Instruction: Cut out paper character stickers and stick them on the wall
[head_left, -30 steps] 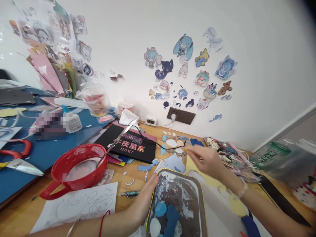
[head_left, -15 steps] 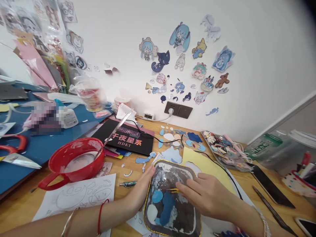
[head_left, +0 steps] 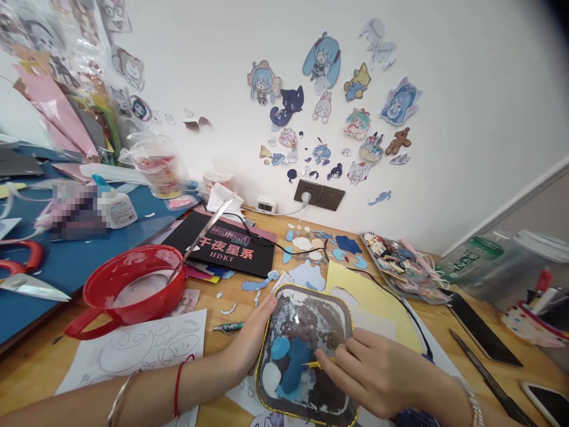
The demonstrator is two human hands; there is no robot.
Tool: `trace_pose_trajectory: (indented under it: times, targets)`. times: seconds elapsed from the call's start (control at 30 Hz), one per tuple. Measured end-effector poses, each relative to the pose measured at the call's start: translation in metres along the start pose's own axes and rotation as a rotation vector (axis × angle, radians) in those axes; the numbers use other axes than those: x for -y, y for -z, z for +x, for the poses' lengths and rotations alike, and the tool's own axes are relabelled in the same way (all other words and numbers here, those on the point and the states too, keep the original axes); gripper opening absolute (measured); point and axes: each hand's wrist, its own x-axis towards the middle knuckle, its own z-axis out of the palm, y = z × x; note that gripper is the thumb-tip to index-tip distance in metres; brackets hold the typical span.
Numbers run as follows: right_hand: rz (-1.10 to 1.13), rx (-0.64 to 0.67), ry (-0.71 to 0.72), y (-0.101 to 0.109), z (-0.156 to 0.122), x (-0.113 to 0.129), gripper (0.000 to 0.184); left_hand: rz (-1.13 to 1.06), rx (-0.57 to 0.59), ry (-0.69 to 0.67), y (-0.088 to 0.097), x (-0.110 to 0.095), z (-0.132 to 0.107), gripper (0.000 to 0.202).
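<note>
My left hand [head_left: 251,338] grips the left rim of a dark, rounded tray [head_left: 326,326] with a gold edge. Wet-looking whitish smears cover much of the tray. A long dark-blue piece [head_left: 294,370] lies in it, with a light-blue round piece [head_left: 280,348] and a white oval piece [head_left: 271,378] at its left. In my right hand [head_left: 371,365], closed fingers pinch a thin yellow pointed tool [head_left: 315,364]. Its fine tip is at the right edge of the dark-blue piece; whether it touches is unclear.
A red cup [head_left: 133,290] with whitish liquid and a leaning metal stick stands left, beside a sheet of line drawings [head_left: 142,350]. Scissors [head_left: 33,284] lie on a blue mat. Behind the tray are paper cutouts [head_left: 306,276], a black cable and yellow paper [head_left: 377,302].
My right hand has moved down over the tray, bringing the tool's tip to the dark-blue piece. My left hand keeps its hold on the rim. The view has shifted slightly.
</note>
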Motion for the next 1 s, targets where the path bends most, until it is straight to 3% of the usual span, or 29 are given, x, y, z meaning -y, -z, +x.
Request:
trace_pose_trajectory:
  times: [0.2,0.33,0.43,0.5,0.63,0.8,1.0]
  targets:
    - [0.116,-0.071,-0.061,0.009,-0.003,0.003,0.025,-0.048,0.023,0.027,-0.004,-0.003,-0.002,0.038]
    - [0.299,-0.235,-0.356,0.012,-0.011,-0.011,0.019,-0.085,0.037,0.082,-0.005,-0.003,-0.002,0.042]
    - [0.29,-0.309,-0.63,-0.004,-0.029,-0.042,0.017,-0.083,0.016,0.119,-0.003,-0.002,-0.001,0.046]
    - [0.144,-0.144,-0.848,-0.021,-0.044,-0.071,0.023,-0.067,-0.011,0.126,-0.001,-0.001,-0.001,0.048]
    - [-0.013,0.015,-1.034,-0.057,-0.066,-0.135,0.029,-0.036,-0.043,0.121,0.0,-0.001,-0.002,0.05]
    - [-0.097,0.303,-1.052,-0.095,-0.068,-0.187,0.025,-0.008,-0.033,0.111,-0.002,0.001,-0.002,0.049]
    - [-0.14,0.554,-0.971,-0.121,-0.069,-0.212,0.026,0.068,-0.024,0.021,0.01,0.006,0.01,0.052]
